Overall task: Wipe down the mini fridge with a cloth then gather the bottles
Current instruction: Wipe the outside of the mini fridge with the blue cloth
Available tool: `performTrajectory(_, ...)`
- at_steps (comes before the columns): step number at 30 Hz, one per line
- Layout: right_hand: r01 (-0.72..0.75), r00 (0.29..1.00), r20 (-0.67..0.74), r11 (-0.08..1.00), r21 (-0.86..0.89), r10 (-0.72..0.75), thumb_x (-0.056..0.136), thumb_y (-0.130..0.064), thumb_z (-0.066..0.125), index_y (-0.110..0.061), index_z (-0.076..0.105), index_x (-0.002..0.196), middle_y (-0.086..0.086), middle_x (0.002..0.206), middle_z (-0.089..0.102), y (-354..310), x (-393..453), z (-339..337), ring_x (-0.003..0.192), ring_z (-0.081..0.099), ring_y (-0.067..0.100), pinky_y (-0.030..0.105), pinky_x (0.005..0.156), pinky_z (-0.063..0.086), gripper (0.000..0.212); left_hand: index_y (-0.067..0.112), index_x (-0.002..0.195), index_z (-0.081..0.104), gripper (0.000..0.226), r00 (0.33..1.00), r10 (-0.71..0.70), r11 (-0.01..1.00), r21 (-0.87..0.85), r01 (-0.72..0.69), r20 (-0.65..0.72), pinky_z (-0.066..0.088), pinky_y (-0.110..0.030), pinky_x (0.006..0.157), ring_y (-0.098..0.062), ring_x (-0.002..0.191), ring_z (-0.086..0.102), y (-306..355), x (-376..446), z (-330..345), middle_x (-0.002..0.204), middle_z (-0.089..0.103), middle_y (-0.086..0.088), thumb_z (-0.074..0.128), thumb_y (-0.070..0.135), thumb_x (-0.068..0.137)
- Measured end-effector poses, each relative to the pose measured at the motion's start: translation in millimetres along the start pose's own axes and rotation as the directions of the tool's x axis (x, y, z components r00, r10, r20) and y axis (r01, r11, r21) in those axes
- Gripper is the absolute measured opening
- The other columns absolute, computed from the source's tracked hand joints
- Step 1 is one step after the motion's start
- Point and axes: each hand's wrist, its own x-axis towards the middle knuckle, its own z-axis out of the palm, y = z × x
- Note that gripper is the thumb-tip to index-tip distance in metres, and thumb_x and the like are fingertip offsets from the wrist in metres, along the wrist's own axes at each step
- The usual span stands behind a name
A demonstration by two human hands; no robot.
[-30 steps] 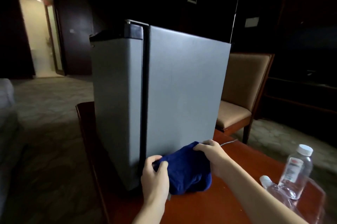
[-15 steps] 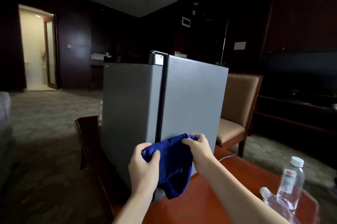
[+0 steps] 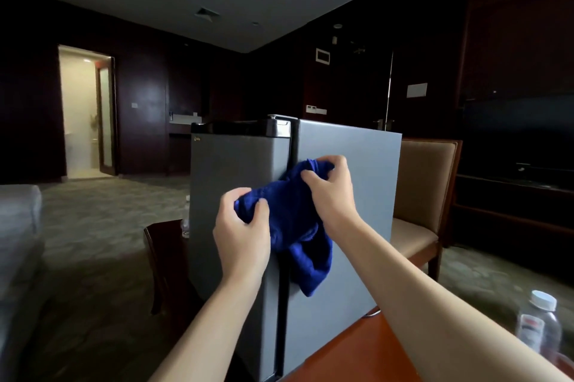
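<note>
A grey metal mini fridge [image 3: 348, 195] with a black top stands upright on the reddish-brown wooden bench [image 3: 366, 347], filling its far left part, one vertical corner turned toward the camera. Both hands hold a crumpled dark blue cloth [image 3: 289, 220] in front of that corner, about halfway up the fridge. The left hand [image 3: 242, 238] grips the cloth's lower left end, its fingers [image 3: 262, 210] curled over the fabric and clamped on it. The right hand [image 3: 332, 192] pinches the upper right end, fingers bent and closed on the bunched edge (the knuckles face the camera). Between the hands the cloth sags, and a loose fold hangs down below the right wrist against the fridge's right face; whether the rest of the cloth touches the metal, I cannot tell.

A clear plastic water bottle [image 3: 539, 324] with a white cap stands near the bench's right edge, well apart from the fridge. Behind the fridge's right side is a tan upholstered chair [image 3: 428, 183] with a dark wooden frame. A lit doorway [image 3: 85, 111] shows at the far left of the dim room.
</note>
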Motion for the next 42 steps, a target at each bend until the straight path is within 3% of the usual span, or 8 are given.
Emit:
performTrajectory(4,0.242,0.97,0.02,0.957,-0.162,-0.242,0.089,-0.021,0.062,-0.017,0.049,0.11,-0.007,0.091,0.052,-26,12,2,0.089,0.048,0.009,0.015,0.073,0.039,0.025,0.026,0.102,0.061,0.018,1.0,0.0,0.998,-0.066,0.001,0.01,0.052,-0.028,0.078,-0.013,0.094,0.065,5,8,1,0.099,0.066,0.006,0.065,0.02,0.087)
performTrajectory(8,0.388,0.916,0.043,0.855,-0.343,-0.399,0.09,-0.015,0.057,-0.011,0.044,0.114,-0.006,0.083,0.048,-62,33,9,0.071,0.041,0.006,0.023,0.068,0.028,0.028,0.028,0.104,0.06,0.018,0.999,0.044,0.996,-0.083,-0.042,0.02,0.055,-0.034,0.081,-0.009,0.092,0.064,27,27,11,0.099,0.065,0.009,0.064,0.024,0.087)
performTrajectory(12,0.369,0.913,0.021,0.802,-0.469,-0.408,0.089,-0.015,0.052,-0.013,0.039,0.112,0.004,0.087,0.055,-68,41,17,0.08,0.05,0.027,0.034,0.068,0.037,0.026,0.029,0.1,0.059,0.017,0.999,0.047,0.989,-0.141,-0.047,-0.004,0.057,-0.035,0.078,-0.012,0.09,0.065,33,33,20,0.097,0.065,0.006,0.064,0.021,0.086)
performTrajectory(21,0.242,0.966,0.047,0.822,-0.515,-0.255,0.089,-0.013,0.05,-0.015,0.036,0.106,0.005,0.089,0.053,-25,7,17,0.081,0.05,0.031,0.033,0.068,0.034,0.022,0.028,0.095,0.058,0.021,0.997,-0.043,0.995,-0.092,0.038,-0.062,0.045,-0.012,0.058,0.004,0.071,0.061,2,-2,12,0.089,0.063,0.01,0.062,0.011,0.084)
performTrajectory(27,0.184,0.983,0.13,0.765,-0.618,-0.131,0.09,-0.011,0.047,-0.011,0.036,0.103,0.008,0.09,0.056,27,-43,11,0.091,0.057,0.037,0.038,0.069,0.04,0.017,0.026,0.104,0.06,0.025,0.974,-0.223,0.973,0.045,0.225,-0.046,0.047,-0.026,0.071,-0.009,0.085,0.06,-31,-34,-12,0.096,0.061,0.008,0.064,0.013,0.084)
performTrajectory(34,0.255,0.964,0.088,0.79,-0.557,-0.249,0.089,-0.011,0.049,-0.011,0.037,0.106,0.009,0.088,0.057,-2,-19,14,0.083,0.054,0.034,0.044,0.072,0.047,0.021,0.027,0.103,0.059,0.023,0.988,-0.15,0.988,-0.049,0.148,-0.024,0.053,-0.028,0.072,-0.009,0.085,0.063,-13,-5,-4,0.101,0.064,0.004,0.063,0.014,0.083)
performTrajectory(37,0.25,0.958,0.054,0.726,-0.64,-0.282,0.093,-0.014,0.046,-0.013,0.034,0.102,0.002,0.08,0.053,20,-28,19,0.075,0.053,0.032,0.038,0.061,0.039,0.015,0.024,0.102,0.059,0.021,0.995,-0.084,0.996,-0.017,0.083,-0.05,0.047,-0.01,0.062,0.006,0.075,0.06,-25,-16,-5,0.094,0.062,0.009,0.062,0.013,0.085)
performTrajectory(42,0.131,0.99,0.058,0.686,-0.715,-0.129,0.095,-0.011,0.042,-0.011,0.031,0.096,0.01,0.09,0.061,79,-72,26,0.086,0.058,0.037,0.036,0.062,0.036,0.011,0.024,0.106,0.059,0.023,0.988,-0.141,0.984,0.103,0.147,-0.058,0.046,-0.014,0.068,0.0,0.084,0.06,-82,-57,-30,0.096,0.061,0.012,0.062,0.013,0.086)
